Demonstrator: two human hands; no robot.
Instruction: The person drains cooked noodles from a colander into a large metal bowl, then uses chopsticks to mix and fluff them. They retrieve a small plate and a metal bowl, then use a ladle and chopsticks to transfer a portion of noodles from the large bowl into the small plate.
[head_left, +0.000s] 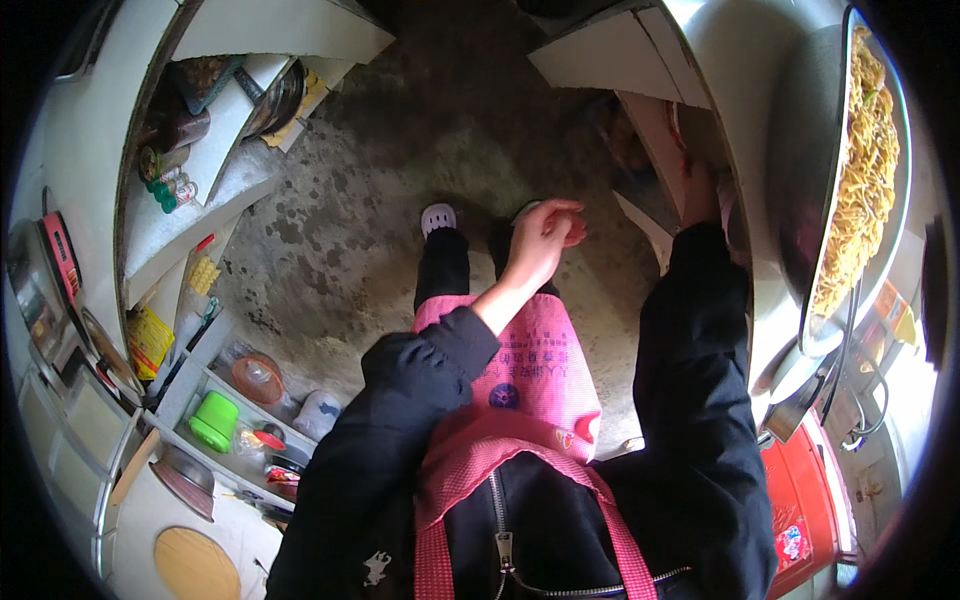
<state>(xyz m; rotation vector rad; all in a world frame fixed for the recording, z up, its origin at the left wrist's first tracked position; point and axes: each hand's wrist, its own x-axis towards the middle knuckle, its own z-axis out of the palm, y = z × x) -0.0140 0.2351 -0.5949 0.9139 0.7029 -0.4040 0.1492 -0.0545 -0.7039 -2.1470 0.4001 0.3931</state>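
My left hand (541, 238) is held over my lower legs, in front of the pink apron (525, 352). Its fingers are loosely bent, and I see nothing in them. My right arm reaches into an under-counter compartment (652, 150) on the right. Shadow covers the right hand (701, 187), and its fingers are too dark to make out. Above that arm, on the right counter (739, 45), stands a large wok (799, 150) full of cooked noodles (862, 180).
Cans (171, 187) and dark pans (277, 101) sit on left-hand shelves. At lower left are a green plastic container (214, 421), an orange basket (257, 377), a metal bowl (184, 480) and a round wooden board (196, 562). A red box-like object (799, 495) stands at lower right. The concrete floor (337, 225) has dark wet spots.
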